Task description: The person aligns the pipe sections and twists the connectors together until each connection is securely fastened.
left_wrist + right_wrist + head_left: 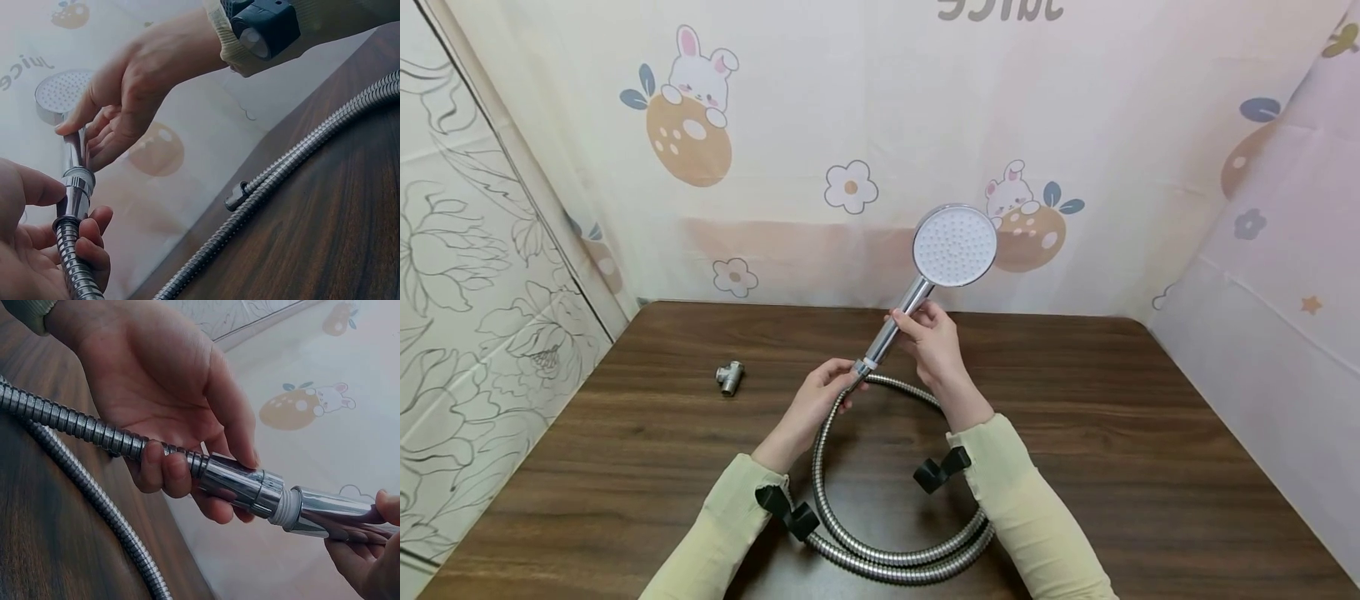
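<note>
My right hand (934, 350) grips the chrome handle of a round shower head (955, 246), which is tilted up with its white nozzle face toward me. In my left hand (816, 408) is the metal end nut (240, 484) of a flexible shower hose (823, 467), held between thumb and fingers. Nut and handle are in line, and a stretch of white thread (286, 509) shows between them in the right wrist view. From the nut the hose loops down onto the table in coils. Its other end fitting (236, 197) appears in the left wrist view.
A small chrome T-shaped fitting (730, 377) lies on the brown wooden table (647, 433), left of my hands. Behind the table hangs a printed curtain (790, 108); other patterned cloths stand at both sides.
</note>
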`<state>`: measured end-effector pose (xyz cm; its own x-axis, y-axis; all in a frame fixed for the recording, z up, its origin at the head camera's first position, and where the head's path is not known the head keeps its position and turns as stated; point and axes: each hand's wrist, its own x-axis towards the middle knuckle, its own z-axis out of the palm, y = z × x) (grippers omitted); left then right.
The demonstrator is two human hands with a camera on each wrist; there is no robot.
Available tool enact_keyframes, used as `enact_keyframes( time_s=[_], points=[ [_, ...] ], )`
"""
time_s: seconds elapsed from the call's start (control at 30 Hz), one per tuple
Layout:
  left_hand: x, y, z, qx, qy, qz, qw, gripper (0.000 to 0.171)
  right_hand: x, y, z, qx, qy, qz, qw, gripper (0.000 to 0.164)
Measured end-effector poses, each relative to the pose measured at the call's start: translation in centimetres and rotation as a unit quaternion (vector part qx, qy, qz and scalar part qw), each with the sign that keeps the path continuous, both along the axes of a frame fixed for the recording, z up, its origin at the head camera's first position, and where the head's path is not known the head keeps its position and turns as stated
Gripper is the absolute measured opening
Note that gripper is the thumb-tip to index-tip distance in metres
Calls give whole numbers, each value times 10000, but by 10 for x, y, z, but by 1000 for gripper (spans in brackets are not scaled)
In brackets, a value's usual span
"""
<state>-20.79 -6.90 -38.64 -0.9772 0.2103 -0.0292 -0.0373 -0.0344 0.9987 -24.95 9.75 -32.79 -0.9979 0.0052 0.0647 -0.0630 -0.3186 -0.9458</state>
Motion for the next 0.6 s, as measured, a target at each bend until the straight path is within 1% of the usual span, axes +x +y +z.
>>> enact_keyframes(
  time_s=[0.1, 0.17, 0.3, 0.33, 0.4, 0.47, 0.6],
  points=[
    [1, 0, 1, -10, -23, -70, 10000, 25, 0, -2, 1, -22, -39, -55, 10000, 30],
    [6, 0, 8, -19, -75, -115, 9999, 26, -1, -3, 1, -11, -57, -62, 10000, 31],
    [5, 0, 9, 15, -38, -100, 9999, 27, -2, -4, 2, -55, -48, -37, 10000, 24],
    [5, 0, 9, 20, -26, -84, 10000, 27, -2, -4, 3, -79, -38, -31, 10000, 24],
    [1, 0, 3, 66, 47, -48, 10000, 27, -2, -5, 3, -119, -38, -31, 9999, 25],
    [1, 0, 4, 133, 74, -47, 9999, 27, -2, -5, 4, -133, -58, -44, 9999, 29],
    [2, 0, 4, 233, 83, -42, 9997, 26, -1, -5, 4, -90, -144, -74, 9998, 26]
  ],
)
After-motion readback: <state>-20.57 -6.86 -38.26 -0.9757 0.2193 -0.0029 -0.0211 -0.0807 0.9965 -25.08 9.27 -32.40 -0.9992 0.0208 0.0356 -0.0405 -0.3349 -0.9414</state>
